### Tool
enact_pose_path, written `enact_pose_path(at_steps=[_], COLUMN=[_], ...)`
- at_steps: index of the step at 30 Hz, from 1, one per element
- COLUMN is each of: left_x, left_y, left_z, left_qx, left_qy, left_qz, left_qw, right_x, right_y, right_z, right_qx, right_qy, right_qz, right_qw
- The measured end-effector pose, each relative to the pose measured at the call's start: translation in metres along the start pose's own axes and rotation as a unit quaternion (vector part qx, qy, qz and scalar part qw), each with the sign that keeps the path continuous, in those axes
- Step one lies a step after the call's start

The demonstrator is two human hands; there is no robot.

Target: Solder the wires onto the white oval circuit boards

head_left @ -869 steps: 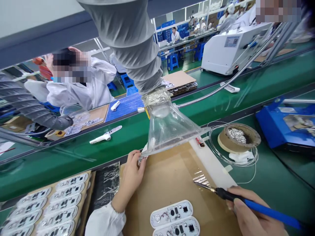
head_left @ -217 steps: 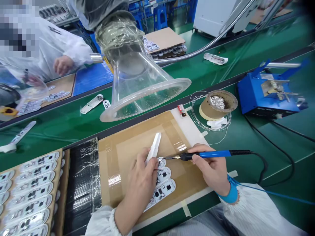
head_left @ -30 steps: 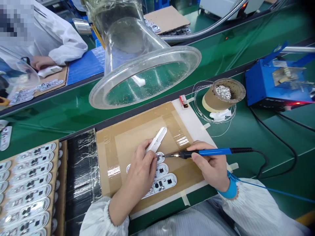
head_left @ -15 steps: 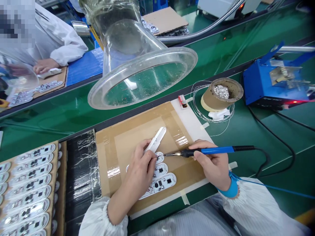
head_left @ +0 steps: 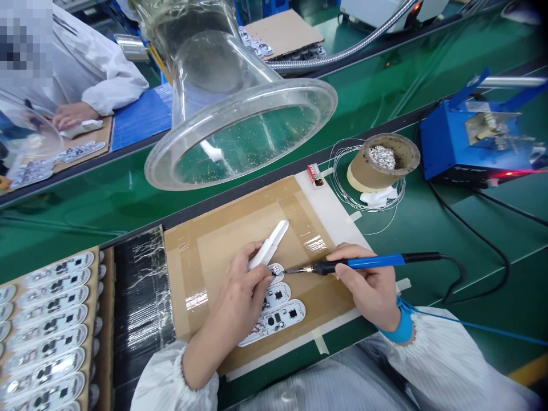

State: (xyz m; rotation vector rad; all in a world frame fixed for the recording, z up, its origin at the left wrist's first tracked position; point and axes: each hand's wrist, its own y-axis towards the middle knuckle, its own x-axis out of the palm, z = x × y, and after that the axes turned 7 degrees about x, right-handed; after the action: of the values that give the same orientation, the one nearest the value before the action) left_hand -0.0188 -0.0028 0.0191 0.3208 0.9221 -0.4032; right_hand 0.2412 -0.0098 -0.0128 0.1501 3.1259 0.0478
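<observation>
My right hand point(head_left: 370, 285) is closed around a soldering iron point(head_left: 377, 261) with a blue and black handle. Its metal tip reaches left onto the end of a small white circuit board point(head_left: 278, 273). My left hand point(head_left: 237, 291) is closed, thumb and forefinger pinched beside that tip. From its grip a long white strip-shaped piece point(head_left: 270, 244) sticks up and to the right; its lower end is hidden by the fingers. Two more rounded white boards lie nearer me, a middle one point(head_left: 278, 294) and a front one point(head_left: 282, 321), partly covered by my left hand.
Beneath is a taped cardboard sheet point(head_left: 222, 240). A clear fume hood point(head_left: 244, 137) hangs above. Right stand a solder-scrap cup point(head_left: 363, 168), coiled wire point(head_left: 338, 171) and a blue iron station point(head_left: 454, 142). Rows of boards point(head_left: 51, 319) lie left. Across sits a co-worker's hand point(head_left: 75, 116).
The whole view has shifted slightly left. Both hands, the white piece and the soldering iron keep nearly the same places over the boards.
</observation>
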Motion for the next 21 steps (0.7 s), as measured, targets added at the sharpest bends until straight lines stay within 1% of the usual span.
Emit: enact_pose_path(at_steps=[7,14,21], left_x=[0.0016,0.0047,0.0064], left_y=[0.0018,0.0027,0.0032], left_z=[0.0041,0.0043,0.0053], left_qx=[0.002,0.009,0.009], left_qy=[0.027,0.055,0.073], left_qz=[-0.002,0.0,0.004], left_qw=[1.0,0.998,0.997], right_x=[-0.0005,0.0009,0.0031], right_y=[-0.0012,0.0006,0.0016], right_z=[-0.0016,-0.0045,-0.0052], right_qx=[-0.007,-0.029,-0.04], right_qy=[-0.003,0.0,-0.007], right_qz=[0.002,-0.003,-0.017], right_qw=[1.0,1.0,0.999])
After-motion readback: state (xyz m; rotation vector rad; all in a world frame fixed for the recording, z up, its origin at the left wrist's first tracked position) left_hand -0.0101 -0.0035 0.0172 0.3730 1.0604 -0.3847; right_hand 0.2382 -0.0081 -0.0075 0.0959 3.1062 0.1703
